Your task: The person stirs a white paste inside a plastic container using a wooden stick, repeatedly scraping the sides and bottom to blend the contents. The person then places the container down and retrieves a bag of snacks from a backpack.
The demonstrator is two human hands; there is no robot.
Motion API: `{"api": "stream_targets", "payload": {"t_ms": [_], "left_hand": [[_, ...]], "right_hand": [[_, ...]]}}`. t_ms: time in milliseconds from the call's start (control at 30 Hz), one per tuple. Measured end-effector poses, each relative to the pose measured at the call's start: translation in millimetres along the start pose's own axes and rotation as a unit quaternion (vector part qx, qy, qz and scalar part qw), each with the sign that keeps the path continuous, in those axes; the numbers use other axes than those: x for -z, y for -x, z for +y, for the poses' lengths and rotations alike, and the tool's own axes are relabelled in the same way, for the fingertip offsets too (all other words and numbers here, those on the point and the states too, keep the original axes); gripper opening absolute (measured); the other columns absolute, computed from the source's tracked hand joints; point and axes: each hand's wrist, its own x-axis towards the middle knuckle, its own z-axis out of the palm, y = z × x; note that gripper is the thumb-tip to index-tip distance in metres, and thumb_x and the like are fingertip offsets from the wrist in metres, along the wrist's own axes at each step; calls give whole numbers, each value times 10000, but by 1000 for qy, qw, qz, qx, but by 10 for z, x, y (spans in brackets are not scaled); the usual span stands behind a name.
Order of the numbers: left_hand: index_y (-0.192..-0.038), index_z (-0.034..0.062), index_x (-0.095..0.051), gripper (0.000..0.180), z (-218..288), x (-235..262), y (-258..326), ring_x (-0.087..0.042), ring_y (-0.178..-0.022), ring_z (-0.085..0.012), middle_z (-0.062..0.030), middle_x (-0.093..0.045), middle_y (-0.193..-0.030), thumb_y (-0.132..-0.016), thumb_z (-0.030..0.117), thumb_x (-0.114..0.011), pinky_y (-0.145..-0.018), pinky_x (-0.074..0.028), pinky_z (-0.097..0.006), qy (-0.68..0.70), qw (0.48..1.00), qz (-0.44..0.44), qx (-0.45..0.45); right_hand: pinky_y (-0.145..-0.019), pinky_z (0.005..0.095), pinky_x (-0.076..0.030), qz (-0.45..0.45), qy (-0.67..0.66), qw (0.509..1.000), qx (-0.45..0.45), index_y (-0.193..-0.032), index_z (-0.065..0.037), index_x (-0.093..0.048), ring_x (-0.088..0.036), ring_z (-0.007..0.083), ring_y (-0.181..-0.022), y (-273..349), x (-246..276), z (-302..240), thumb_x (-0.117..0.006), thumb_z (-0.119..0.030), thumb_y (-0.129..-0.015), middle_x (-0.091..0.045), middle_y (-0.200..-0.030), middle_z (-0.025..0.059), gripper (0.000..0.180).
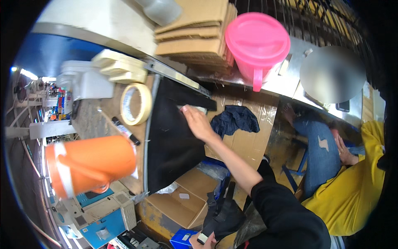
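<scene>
My right hand (198, 124) reaches across to a black cloth-covered surface (172, 137). Its fingers are stretched out and rest by a small pale item (199, 109), partly hidden behind the hand. Low in the picture, my left hand (202, 241) is closed on a black fabric piece with straps (224, 218). A small white and black part (202, 238) shows between the thumb and fingers. Dark crumpled cloth (235, 120) lies on cardboard just right of my right hand.
An orange jug (91, 164), tape roll (136, 103) and marker (125, 130) are left of the cloth. Below stands an open carton (182, 203). Stacked cardboard (192, 33) and a pink lidded jug (258, 45) are beyond. A person in yellow (352, 195) sits at the right.
</scene>
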Motion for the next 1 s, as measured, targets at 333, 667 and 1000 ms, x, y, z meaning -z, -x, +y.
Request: {"api": "stream_targets", "payload": {"t_ms": [333, 667, 1000], "left_hand": [[-864, 52, -594, 154, -479, -104, -82, -586, -712, -209, -128, -595, -827, -875, -74, -680, -624, -474, -342, -81, 990, 118, -19], [-909, 102, -531, 253, -652, 240, -80, -528, -701, -193, -95, -540, -818, -866, -120, -642, -687, -457, -371, 217, 975, 10, 38], [-1034, 49, -737, 218, -994, 387, 326, -656, -1048, -392, -112, -687, -1062, -832, 35, -818, -993, -514, -512, -587, 699, 12, -409]], "right_hand": [[-1092, 411, -422, 20, -48, 972, -228, -1528, 40, -111, -484, 394, -1336, 847, -602, 331, -723, -475, -919, -333, -1465, 334, 1005], [-1122, 494, -394, 43, -175, 954, -239, -1551, 35, -102, -438, 447, -1362, 822, -1000, 669, -834, -375, -799, -379, -1469, 338, 1127], [-1099, 725, -319, -241, -96, 964, -59, -1619, -93, 38, -325, 579, -1406, 994, -1390, 5, -653, 132, -742, 97, -1627, 306, 1139]]}}
